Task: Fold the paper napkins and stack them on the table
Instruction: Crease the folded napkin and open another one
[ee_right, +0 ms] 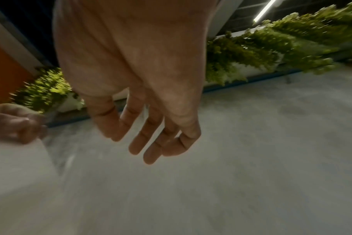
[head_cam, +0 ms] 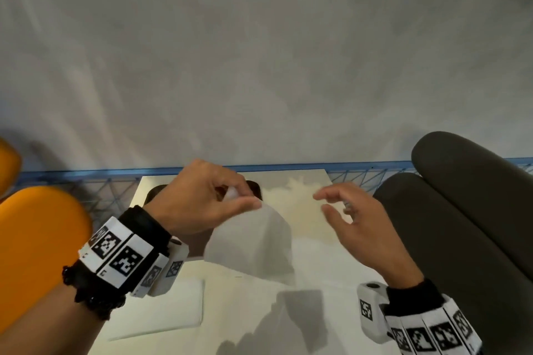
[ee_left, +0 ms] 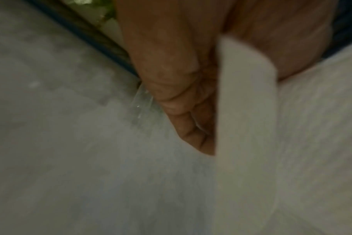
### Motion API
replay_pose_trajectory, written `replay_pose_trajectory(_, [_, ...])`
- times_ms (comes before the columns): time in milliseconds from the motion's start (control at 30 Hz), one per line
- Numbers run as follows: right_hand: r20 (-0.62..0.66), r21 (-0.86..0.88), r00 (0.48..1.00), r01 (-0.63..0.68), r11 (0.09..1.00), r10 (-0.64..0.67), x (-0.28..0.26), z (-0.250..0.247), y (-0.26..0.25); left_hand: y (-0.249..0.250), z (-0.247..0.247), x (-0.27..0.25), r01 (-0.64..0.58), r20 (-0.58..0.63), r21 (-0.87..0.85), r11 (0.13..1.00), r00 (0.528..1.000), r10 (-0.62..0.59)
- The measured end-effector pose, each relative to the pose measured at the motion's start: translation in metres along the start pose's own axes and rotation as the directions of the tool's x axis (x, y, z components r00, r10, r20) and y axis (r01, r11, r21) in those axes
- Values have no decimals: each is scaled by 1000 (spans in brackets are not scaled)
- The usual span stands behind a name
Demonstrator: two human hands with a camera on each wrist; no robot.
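My left hand [head_cam: 248, 199] pinches the top corner of a white paper napkin [head_cam: 253, 242] between thumb and fingers, and the napkin hangs loose above the white table [head_cam: 317, 256]. In the left wrist view the curled fingers [ee_left: 181, 95] hold the napkin [ee_left: 245, 111] close to the lens. My right hand [head_cam: 331, 204] hovers just right of the napkin with relaxed, spread fingers [ee_right: 151, 139] and holds nothing. A flat folded napkin pile [head_cam: 161, 308] lies on the table near my left wrist. In the right wrist view the left hand [ee_right: 16, 124] and napkin [ee_right: 16, 167] sit at the left edge.
A dark brown holder [head_cam: 154, 193] sits on the table under my left hand, mostly hidden. An orange chair [head_cam: 34, 239] stands at the left and a dark grey padded seat [head_cam: 461, 225] at the right. A blue rail [head_cam: 86, 174] runs behind the table over grey floor.
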State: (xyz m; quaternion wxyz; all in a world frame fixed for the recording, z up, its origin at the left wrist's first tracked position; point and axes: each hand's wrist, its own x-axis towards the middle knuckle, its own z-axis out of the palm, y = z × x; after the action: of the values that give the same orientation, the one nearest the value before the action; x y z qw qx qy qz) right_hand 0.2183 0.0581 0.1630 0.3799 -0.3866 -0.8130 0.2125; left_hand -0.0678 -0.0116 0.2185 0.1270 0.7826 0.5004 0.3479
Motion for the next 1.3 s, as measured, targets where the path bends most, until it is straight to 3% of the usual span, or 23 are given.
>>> replay_pose_trajectory(67, [160,-56,982,111,992,-101,11,14,-18,7,2,1,-90,94,94,992,992,81])
replay_pose_trajectory(167, [398,-100,908,183,978,-129,21,40,-32,13,1,-3,-136,116,113,984,986,123])
replay_pose_trajectory(233, [391,-37,904,201,979,-171,24,49,-38,13,-1,-8,-108,86,95,990,991,100])
replay_pose_trajectory(400, [377,79,899,208,975,-222,27,44,-49,13,-5,-15,120,-19,21,993,993,-119])
replay_pose_trajectory(567, [401,99,879,237,966,-257,28,46,-51,23,12,-11,184,-31,-104,977,982,-188])
replay_pose_trajectory(667, [483,70,859,156,985,-170,21,45,-27,16,0,-20,282,-70,-168,945,952,-296])
replay_pose_trajectory(767, [639,-190,768,122,974,29,12,51,13,-1,-13,-41,377,-83,-165,912,916,-394])
replay_pose_trajectory(833, [625,-281,775,109,954,96,9,58,19,-12,-12,-57,420,-44,-165,892,901,-432])
replay_pose_trajectory(900, [613,-172,789,93,981,33,9,74,1,-21,-1,-71,447,18,-171,878,893,-451])
replay_pose_trajectory(1067, [657,167,712,186,968,-250,5,141,-53,-43,13,-97,468,125,-209,859,884,-451])
replay_pose_trajectory(1233, [721,180,667,79,980,-186,11,179,-48,-92,-11,-137,566,-22,-373,735,787,-617])
replay_pose_trajectory(1300, [728,167,666,59,984,-163,14,195,-46,-109,-9,-153,622,77,-482,616,731,-678])
